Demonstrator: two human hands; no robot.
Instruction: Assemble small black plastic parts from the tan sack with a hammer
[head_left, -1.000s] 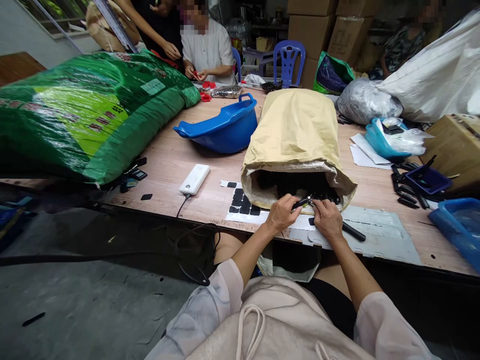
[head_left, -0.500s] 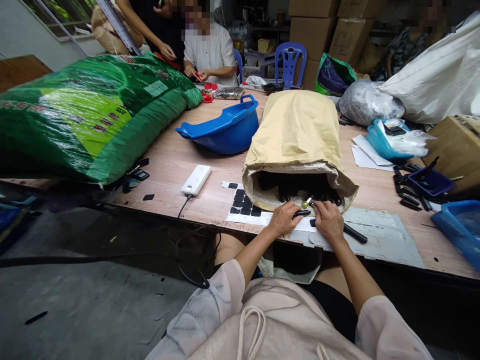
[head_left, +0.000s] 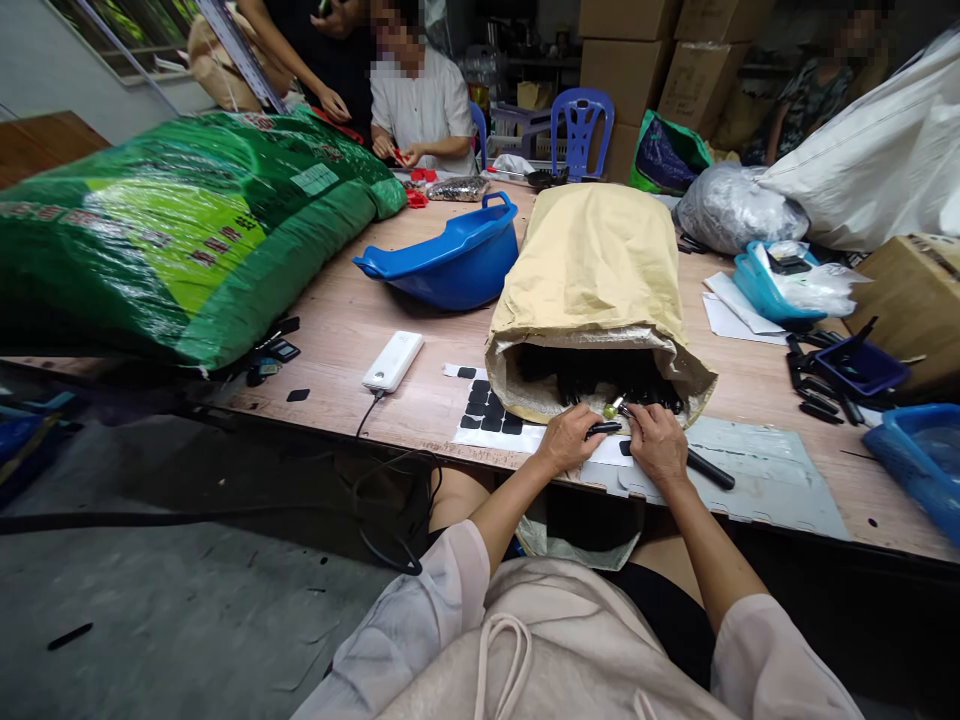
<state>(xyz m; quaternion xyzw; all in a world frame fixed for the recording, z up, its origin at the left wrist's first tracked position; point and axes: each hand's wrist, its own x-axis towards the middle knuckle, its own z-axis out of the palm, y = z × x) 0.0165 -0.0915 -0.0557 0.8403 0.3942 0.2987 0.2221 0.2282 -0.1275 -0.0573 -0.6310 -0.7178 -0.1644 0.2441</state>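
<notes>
My left hand point(head_left: 568, 440) is closed, pinching a small black rod-shaped piece point(head_left: 603, 428) that points to the right. My right hand point(head_left: 658, 442) is wrapped round a tool with a black handle point(head_left: 711, 468); its shiny metal end with a yellow-green part point(head_left: 616, 406) sticks out towards the left hand. Both hands are at the near table edge, right before the mouth of a tan sack point(head_left: 600, 260). Dark pieces point(head_left: 592, 372) lie inside it. Beneath the hands lies a white sheet point(head_left: 534, 438) with rows of black rounded patches point(head_left: 491, 405).
On the left are a white power bank point(head_left: 392, 362) with a cable, a blue basin point(head_left: 450, 260) and a big green sack point(head_left: 187, 240). A grey board point(head_left: 765, 470), black pieces point(head_left: 819, 385) and a blue tub point(head_left: 919, 455) are on the right. Co-workers point(head_left: 424, 110) are across the table.
Both hands keep nearly the same place and grip. The seated co-worker's hands with the red piece have shifted slightly. The whole view has moved a little.
</notes>
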